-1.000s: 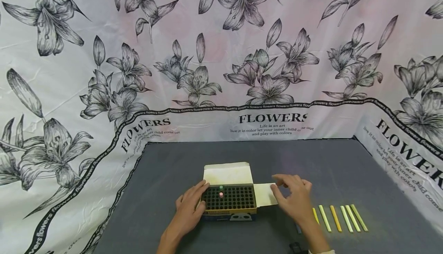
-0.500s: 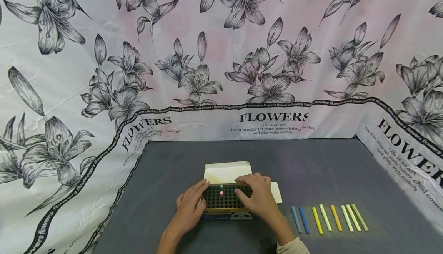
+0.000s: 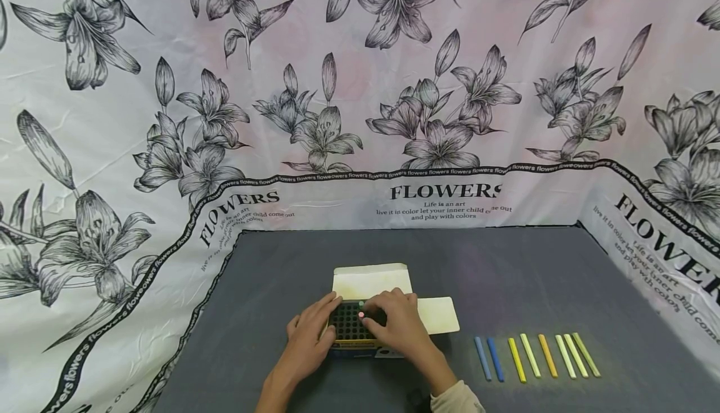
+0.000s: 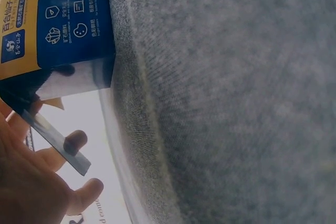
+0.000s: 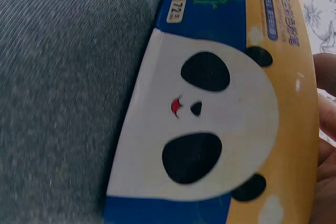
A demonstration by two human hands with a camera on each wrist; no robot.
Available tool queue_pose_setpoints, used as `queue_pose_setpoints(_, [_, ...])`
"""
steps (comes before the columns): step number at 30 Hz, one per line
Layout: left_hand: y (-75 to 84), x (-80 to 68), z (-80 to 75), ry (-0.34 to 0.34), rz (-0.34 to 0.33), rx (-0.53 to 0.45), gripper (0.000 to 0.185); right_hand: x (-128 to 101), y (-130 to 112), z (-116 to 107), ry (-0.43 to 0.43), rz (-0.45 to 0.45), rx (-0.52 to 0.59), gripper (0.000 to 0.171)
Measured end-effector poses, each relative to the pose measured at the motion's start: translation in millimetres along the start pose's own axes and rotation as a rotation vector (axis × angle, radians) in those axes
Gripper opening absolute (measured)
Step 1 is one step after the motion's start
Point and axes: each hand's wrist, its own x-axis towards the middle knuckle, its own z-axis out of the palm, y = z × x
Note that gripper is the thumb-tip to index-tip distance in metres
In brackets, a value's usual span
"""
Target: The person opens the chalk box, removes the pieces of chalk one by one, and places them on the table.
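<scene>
An open chalk box [image 3: 357, 343] with a dark holed grid on top stands on the grey table. In the right wrist view its front shows a panda print [image 5: 236, 108]. Two chalk ends stick up from the holes, a pink chalk [image 3: 362, 315] and a green chalk [image 3: 361, 304]. My left hand [image 3: 308, 335] rests on the box's left end, fingers fairly straight; in the left wrist view it touches a flap [image 4: 58, 142] there. My right hand [image 3: 398, 322] is over the right half of the grid. Its thumb and index fingertips are at the pink chalk, with a gap between them.
To the right lie several loose chalks in a row, including a blue chalk [image 3: 495, 359], a yellow chalk [image 3: 517, 360] and an orange chalk [image 3: 547, 355]. The box's back flap [image 3: 371, 280] and right flap [image 3: 440, 315] are spread out. A flowered cloth [image 3: 337, 200] surrounds the table.
My right hand has moved left from the right flap across the grid to the pink chalk. That uncovered the right flap and the blue chalks. My left hand has stayed in place.
</scene>
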Motion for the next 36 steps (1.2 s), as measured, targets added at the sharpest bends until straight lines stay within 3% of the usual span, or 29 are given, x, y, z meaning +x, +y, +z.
queue_pose_setpoints(13, [-0.2, 2.6, -0.7, 0.009, 0.009, 0.003, 0.053, 2.9, -6.7, 8.7, 0.010, 0.044, -0.100, 0.011])
queue_pose_setpoints(21, [-0.2, 2.2, -1.0, 0.025, 0.012, 0.001, 0.054, 1.8, -8.5, 10.4, 0.029, 0.048, -0.091, 0.011])
queue_pose_setpoints(28, [-0.1, 1.9, -0.9, 0.032, 0.014, 0.002, 0.054, 0.7, -7.0, 10.2, 0.061, 0.026, -0.053, 0.009])
queue_pose_setpoints(36, [-0.5, 2.0, -1.2, 0.034, 0.016, -0.012, 0.055, 2.6, -6.5, 8.1, 0.073, 0.046, 0.105, 0.008])
